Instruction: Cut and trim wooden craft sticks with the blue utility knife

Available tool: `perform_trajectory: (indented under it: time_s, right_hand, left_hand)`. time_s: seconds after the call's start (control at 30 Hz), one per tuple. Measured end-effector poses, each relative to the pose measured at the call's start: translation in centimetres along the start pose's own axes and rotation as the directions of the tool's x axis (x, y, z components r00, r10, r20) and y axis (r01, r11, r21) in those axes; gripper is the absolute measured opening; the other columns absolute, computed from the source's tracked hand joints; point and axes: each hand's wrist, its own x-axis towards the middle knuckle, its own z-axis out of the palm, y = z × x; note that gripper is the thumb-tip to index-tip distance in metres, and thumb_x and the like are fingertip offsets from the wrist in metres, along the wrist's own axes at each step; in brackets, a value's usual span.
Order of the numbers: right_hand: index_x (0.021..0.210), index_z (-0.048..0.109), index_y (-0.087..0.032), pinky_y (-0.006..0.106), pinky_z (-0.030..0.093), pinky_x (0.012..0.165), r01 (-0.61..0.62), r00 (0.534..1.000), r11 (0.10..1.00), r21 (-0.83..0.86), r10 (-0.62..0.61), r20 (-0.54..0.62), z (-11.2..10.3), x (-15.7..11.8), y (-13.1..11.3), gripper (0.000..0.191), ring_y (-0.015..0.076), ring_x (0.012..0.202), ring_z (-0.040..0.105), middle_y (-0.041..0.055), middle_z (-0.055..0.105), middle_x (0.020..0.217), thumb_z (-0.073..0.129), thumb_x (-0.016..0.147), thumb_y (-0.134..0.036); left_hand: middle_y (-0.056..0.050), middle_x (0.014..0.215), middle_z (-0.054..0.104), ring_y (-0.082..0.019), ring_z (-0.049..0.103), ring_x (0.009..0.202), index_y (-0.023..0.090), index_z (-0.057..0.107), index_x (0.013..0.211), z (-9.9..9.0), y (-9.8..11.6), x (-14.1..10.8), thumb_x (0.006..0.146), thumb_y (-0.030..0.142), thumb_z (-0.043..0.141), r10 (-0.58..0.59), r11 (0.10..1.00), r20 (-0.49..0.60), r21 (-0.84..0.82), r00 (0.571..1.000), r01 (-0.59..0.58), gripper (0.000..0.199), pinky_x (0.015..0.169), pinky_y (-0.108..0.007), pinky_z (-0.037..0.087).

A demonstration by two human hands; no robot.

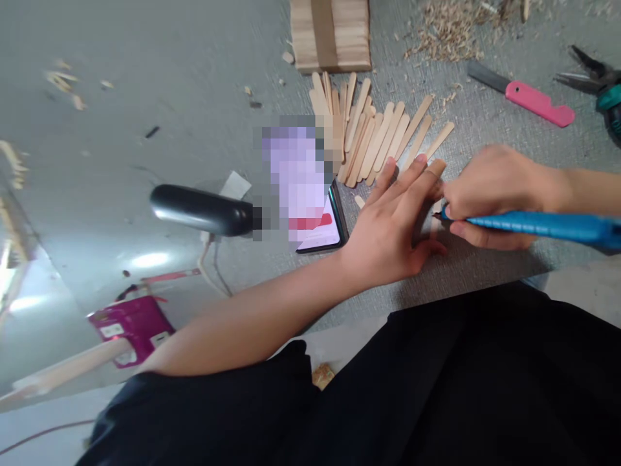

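Slim blue pen-shaped tool with a dark tip (538, 226) grasped in the right hand (499, 188); its tip is at a pale, flat wooden strip (435, 226) just beside the left hand (388, 226).
The tool lies nearly level above the grey textured tabletop (204, 84), tip toward the left hand, the right hand's fingers closed around its front end; the left hand is spread palm down, fingers parted and unclenched, though whether it presses on the strip I cannot tell; beyond its fingertips fans a loose row of round-ended wooden craft sticks (381, 142); near its wrist rests a black-edged smartphone (320, 241), partly blurred; farther out are a banded stack of pale wooden sticks (332, 32), a pink-handled folding knife (538, 103) and green-and-black pliers (609, 97).
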Motion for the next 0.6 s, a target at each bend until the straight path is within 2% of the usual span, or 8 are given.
perform_trajectory:
  time_s: [0.1, 0.17, 0.23, 0.3, 0.4, 0.47, 0.53, 0.6]
  right_hand:
    - [0.09, 0.053, -0.031, 0.033, 0.045, 0.066, -0.036, 0.999, 0.998, 0.047, 0.038, -0.034, 0.6, -0.3, 0.5, 0.025, 0.0172, 0.063, 0.057, -0.0041, 0.054, 0.07, 0.047, 0.111, -0.044]
    - [0.095, 0.057, -0.03, 0.033, 0.042, 0.063, -0.009, 0.996, 0.999, 0.051, 0.013, -0.093, 1.3, -0.9, 0.8, 0.02, 0.0174, 0.063, 0.057, -0.0041, 0.057, 0.072, 0.051, 0.11, -0.042]
    - [0.098, 0.059, -0.029, 0.034, 0.041, 0.061, 0.058, 0.979, 0.998, 0.02, -0.053, -0.196, 2.1, -1.5, 1.1, 0.021, 0.0179, 0.062, 0.057, -0.0038, 0.06, 0.073, 0.052, 0.111, -0.044]
    - [0.103, 0.062, -0.029, 0.034, 0.045, 0.063, 0.083, 0.959, 0.997, 0.001, -0.079, -0.272, 2.6, -2.2, 1.6, 0.023, 0.0182, 0.062, 0.06, -0.0027, 0.065, 0.075, 0.049, 0.113, -0.045]
    - [0.111, 0.066, -0.029, 0.035, 0.046, 0.062, 0.003, 0.925, 0.998, -0.062, -0.027, -0.379, 2.4, -3.2, 2.6, 0.033, 0.0183, 0.06, 0.06, -0.0013, 0.068, 0.075, 0.045, 0.115, -0.055]
    - [0.119, 0.07, -0.026, 0.036, 0.045, 0.063, -0.097, 0.903, 0.988, -0.124, 0.035, -0.429, 1.7, -3.6, 3.6, 0.045, 0.0187, 0.062, 0.061, 0.0006, 0.071, 0.078, 0.045, 0.116, -0.063]
    - [0.126, 0.073, -0.024, 0.035, 0.043, 0.066, -0.162, 0.901, 0.965, -0.208, 0.059, -0.43, 0.9, -3.5, 4.7, 0.054, 0.0197, 0.069, 0.064, 0.0034, 0.075, 0.085, 0.048, 0.115, -0.07]
    - [0.135, 0.076, -0.025, 0.035, 0.038, 0.069, -0.203, 0.917, 0.931, -0.303, 0.072, -0.393, 0.3, -3.2, 5.6, 0.052, 0.021, 0.08, 0.066, 0.0062, 0.08, 0.099, 0.054, 0.114, -0.068]
  left_hand:
    - [-0.018, 0.178, 0.054, -0.048, 0.043, 0.172, 0.026, 0.027, 0.181, 0.0, -0.7, -0.1, 0.102, 0.077, 0.071, 0.017, 0.998, 0.041, 0.067, 0.999, -0.02, 0.103, 0.146, -0.072, 0.023]
    - [-0.021, 0.174, 0.058, -0.049, 0.041, 0.173, 0.023, 0.034, 0.178, 0.0, -1.2, -0.2, 0.098, 0.085, 0.071, 0.011, 0.994, 0.047, 0.112, 0.999, -0.016, 0.107, 0.146, -0.072, 0.019]
    - [-0.021, 0.166, 0.065, -0.046, 0.048, 0.17, 0.023, 0.039, 0.176, 0.0, -1.6, -0.3, 0.097, 0.086, 0.071, 0.023, 0.989, 0.04, 0.144, 0.999, -0.028, 0.106, 0.147, -0.07, 0.016]
    - [-0.02, 0.161, 0.069, -0.044, 0.053, 0.166, 0.024, 0.042, 0.174, 0.1, -1.9, -0.4, 0.096, 0.087, 0.072, 0.028, 0.985, 0.024, 0.171, 0.999, -0.032, 0.105, 0.147, -0.07, 0.015]
    - [-0.019, 0.154, 0.072, -0.043, 0.058, 0.16, 0.024, 0.045, 0.172, 0.3, -2.4, -0.4, 0.095, 0.091, 0.069, 0.048, 0.979, -0.001, 0.199, 0.999, -0.047, 0.105, 0.145, -0.07, 0.018]
    - [-0.019, 0.149, 0.073, -0.042, 0.062, 0.153, 0.025, 0.047, 0.17, 0.3, -2.6, -0.3, 0.092, 0.096, 0.066, 0.054, 0.975, -0.013, 0.215, 0.998, -0.05, 0.107, 0.143, -0.071, 0.024]
    - [-0.018, 0.141, 0.074, -0.041, 0.065, 0.143, 0.026, 0.049, 0.17, 0.2, -2.8, -0.1, 0.087, 0.099, 0.069, 0.038, 0.977, -0.011, 0.212, 0.999, -0.035, 0.112, 0.133, -0.071, 0.04]
    - [-0.018, 0.137, 0.07, -0.038, 0.069, 0.131, 0.023, 0.053, 0.168, -0.1, -2.9, 0.2, 0.085, 0.095, 0.077, 0.051, 0.98, -0.008, 0.191, 0.999, -0.049, 0.113, 0.116, -0.063, 0.057]
